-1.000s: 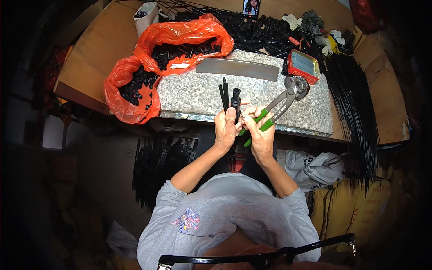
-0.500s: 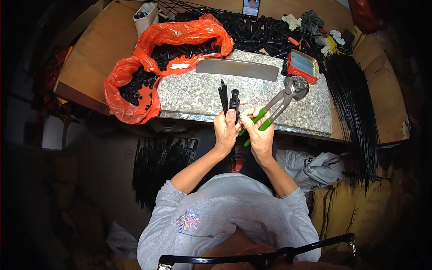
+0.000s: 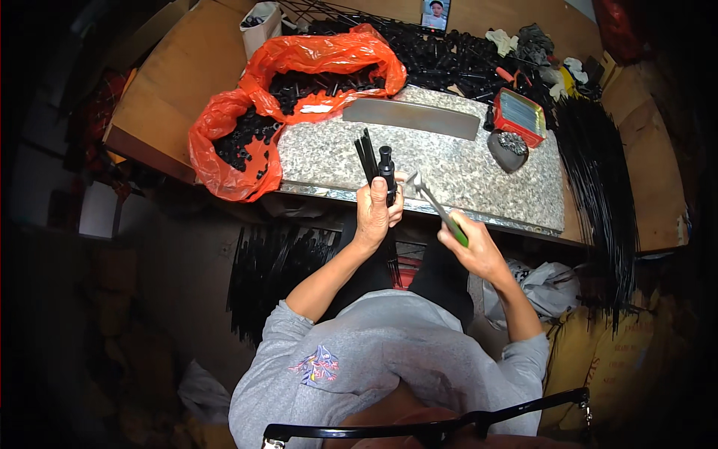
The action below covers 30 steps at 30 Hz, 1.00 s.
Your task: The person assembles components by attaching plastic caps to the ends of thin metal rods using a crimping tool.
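"While the left grip [image 3: 372,217] is held at the near edge of the table [image 3: 161,105], what is it closed around?"

"A bundle of thin black rods [image 3: 366,156] and, just beside it, a black cylindrical fitting [image 3: 386,166]; both rise past the thumb. Lower ends of rods show beneath, above the person's lap."

"And the right grip [image 3: 476,247]?"

"It is wrapped around the green-handled end of some pliers [image 3: 434,203]. Their metal head points up and left, near the left fingers and to the right of the fitting. Whether it touches anything, one cannot tell."

"What lies beyond?"

"A speckled stone slab [image 3: 321,161], with a long metal strip [image 3: 411,118] along its far side. Toward the right, a dark rounded lump [image 3: 508,155] sits just beside a red tin [image 3: 521,120] of thin pale pieces."

"And on the left?"

"Orange plastic bags [image 3: 213,153], open, with small black parts [image 3: 243,138] inside. Behind the slab spreads a heap of black pieces [image 3: 449,63], and a lit phone [image 3: 434,15] stands upright at the back."
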{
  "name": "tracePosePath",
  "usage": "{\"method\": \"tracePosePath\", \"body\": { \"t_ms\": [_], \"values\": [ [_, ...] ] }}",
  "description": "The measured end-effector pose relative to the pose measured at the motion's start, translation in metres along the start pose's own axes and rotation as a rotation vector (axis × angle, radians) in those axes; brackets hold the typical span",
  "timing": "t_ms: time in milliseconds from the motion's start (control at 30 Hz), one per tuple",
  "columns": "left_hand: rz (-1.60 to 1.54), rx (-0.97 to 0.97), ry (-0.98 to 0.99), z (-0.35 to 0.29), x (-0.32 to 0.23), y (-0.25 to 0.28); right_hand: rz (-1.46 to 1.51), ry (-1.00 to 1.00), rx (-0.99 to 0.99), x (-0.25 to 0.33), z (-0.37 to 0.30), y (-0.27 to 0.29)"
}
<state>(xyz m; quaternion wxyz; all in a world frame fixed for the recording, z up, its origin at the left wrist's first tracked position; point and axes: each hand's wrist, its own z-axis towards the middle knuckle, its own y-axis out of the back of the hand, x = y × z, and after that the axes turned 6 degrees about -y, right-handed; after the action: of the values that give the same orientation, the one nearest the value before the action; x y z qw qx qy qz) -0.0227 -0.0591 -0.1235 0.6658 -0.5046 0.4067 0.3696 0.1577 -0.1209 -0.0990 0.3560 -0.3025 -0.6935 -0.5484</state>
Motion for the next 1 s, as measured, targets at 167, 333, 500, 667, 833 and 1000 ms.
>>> {"method": "tracePosePath", "body": {
  "t_ms": [167, 333, 500, 667, 833, 1000],
  "values": [
    [-0.012, 0.085, 0.014, 0.001, -0.003, 0.003, 0.079, -0.033, 0.284, -0.007, -0.008, 0.006],
    [-0.006, 0.083, 0.016, -0.001, -0.004, 0.001, 0.045, 0.005, 0.312, -0.008, -0.004, 0.012],
    [0.008, 0.111, -0.001, -0.002, -0.005, 0.001, 0.064, 0.000, 0.452, -0.002, -0.002, 0.027],
    [0.004, 0.128, 0.018, -0.003, -0.005, -0.003, 0.425, -0.325, 0.774, 0.002, -0.004, 0.036],
    [0.001, 0.130, 0.021, -0.004, -0.004, -0.001, 0.340, -0.296, 0.788, 0.007, -0.001, 0.041],
    [0.002, 0.148, 0.017, -0.006, -0.005, -0.001, 0.186, -0.048, 0.638, 0.001, 0.001, 0.032]
  ]
}}
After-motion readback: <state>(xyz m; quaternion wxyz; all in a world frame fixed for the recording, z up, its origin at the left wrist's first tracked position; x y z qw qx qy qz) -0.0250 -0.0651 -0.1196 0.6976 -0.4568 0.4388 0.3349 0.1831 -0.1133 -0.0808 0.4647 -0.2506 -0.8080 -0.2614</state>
